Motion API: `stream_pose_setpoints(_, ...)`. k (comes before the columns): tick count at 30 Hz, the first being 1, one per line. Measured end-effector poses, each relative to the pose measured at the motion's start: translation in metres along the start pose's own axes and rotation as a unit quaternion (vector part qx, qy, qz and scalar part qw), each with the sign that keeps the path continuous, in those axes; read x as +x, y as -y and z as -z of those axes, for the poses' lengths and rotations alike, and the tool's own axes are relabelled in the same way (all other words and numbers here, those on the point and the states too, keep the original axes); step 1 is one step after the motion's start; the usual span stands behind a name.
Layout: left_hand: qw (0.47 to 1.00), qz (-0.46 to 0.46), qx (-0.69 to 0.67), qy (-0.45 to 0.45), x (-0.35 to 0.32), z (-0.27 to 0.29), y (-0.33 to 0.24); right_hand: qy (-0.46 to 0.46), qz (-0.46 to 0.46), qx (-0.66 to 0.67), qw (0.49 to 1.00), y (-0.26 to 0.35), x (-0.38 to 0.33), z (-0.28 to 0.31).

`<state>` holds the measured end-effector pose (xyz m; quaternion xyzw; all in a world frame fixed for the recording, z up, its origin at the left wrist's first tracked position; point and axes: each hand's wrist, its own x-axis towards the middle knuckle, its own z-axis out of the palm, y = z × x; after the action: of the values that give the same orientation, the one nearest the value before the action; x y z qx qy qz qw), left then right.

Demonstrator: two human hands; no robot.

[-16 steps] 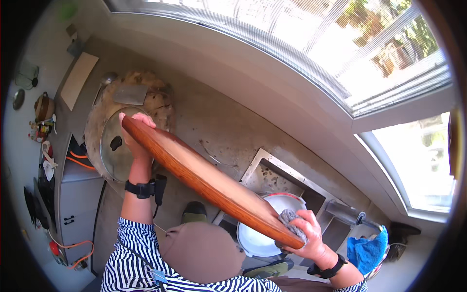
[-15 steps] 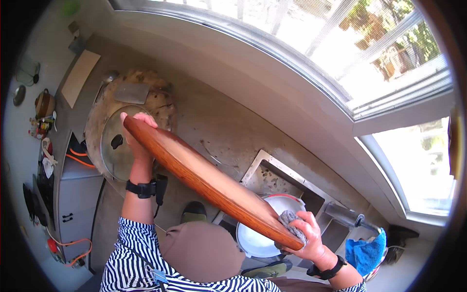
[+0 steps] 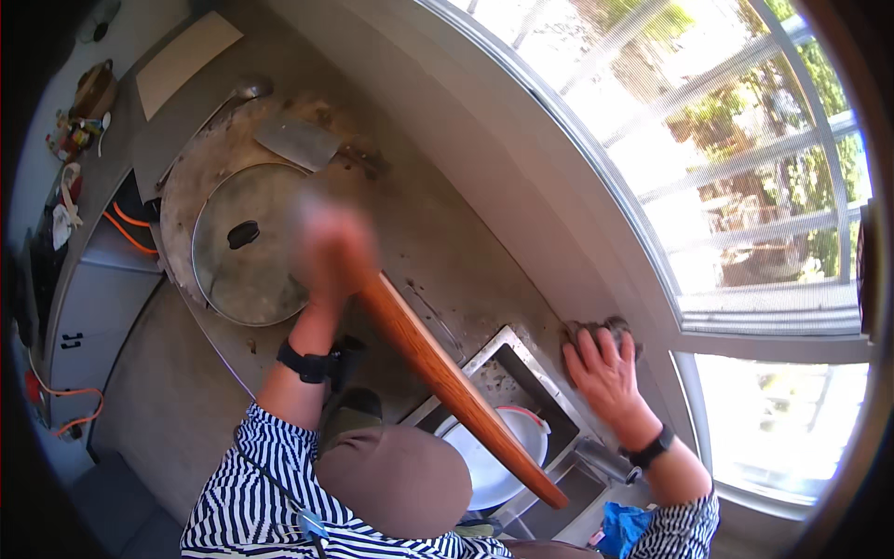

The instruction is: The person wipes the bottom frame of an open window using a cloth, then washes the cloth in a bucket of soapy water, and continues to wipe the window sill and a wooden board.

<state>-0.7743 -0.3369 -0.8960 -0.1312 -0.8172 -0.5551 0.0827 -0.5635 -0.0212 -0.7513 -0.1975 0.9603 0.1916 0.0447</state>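
Note:
My left hand [image 3: 333, 247], blurred, grips the upper end of a reddish-brown wooden board [image 3: 449, 384]. Seen almost edge-on, the board slants down to the right above the sink. At the foot of the wall beyond the sink, my right hand [image 3: 603, 377] has its fingers over a crumpled grey rag [image 3: 615, 326], and is off the board. A white basin [image 3: 503, 461] with a red rim line sits in the metal sink [image 3: 568, 410], partly behind the board.
A glass lid [image 3: 261, 279] with a black knob lies on the round wooden block at left, near a metal cleaver [image 3: 298, 142] and a ladle [image 3: 251, 88]. A faucet [image 3: 605, 458] and blue cloth [image 3: 624, 526] are at the sink's right. The window wall [image 3: 521, 177] bounds the counter.
My right hand has left the board's lower end and carried the grey rag to the wall side of the sink. The board has swung steeper and now shows only its edge. The view has turned.

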Motion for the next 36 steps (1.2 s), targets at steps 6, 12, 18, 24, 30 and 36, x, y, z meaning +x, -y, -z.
stream_pose_setpoints(6,0.978,-0.007,-0.210,-0.013,0.007,-0.005,-0.043,0.134,0.233,-0.218,0.938,-0.039,0.036,-0.114)
stream_pose_setpoints(12,0.985,-0.021,-0.169,-0.039,0.009,0.005,-0.049,0.055,0.218,-0.207,0.952,-0.023,0.166,-0.126)
stream_pose_setpoints(18,0.983,-0.027,-0.182,-0.022,0.010,0.005,-0.046,-0.053,0.134,-0.226,0.963,-0.022,0.357,-0.054)
stream_pose_setpoints(24,0.983,-0.026,-0.182,-0.023,0.015,0.010,-0.052,-0.201,0.084,-0.224,0.950,-0.021,0.447,-0.020)
stream_pose_setpoints(30,0.981,-0.022,-0.189,-0.020,0.012,0.006,-0.049,-0.168,0.096,-0.144,0.971,-0.018,0.400,-0.146)
stream_pose_setpoints(36,0.985,-0.024,-0.166,-0.035,0.009,0.015,-0.046,0.025,0.196,-0.247,0.949,0.008,0.296,-0.159)
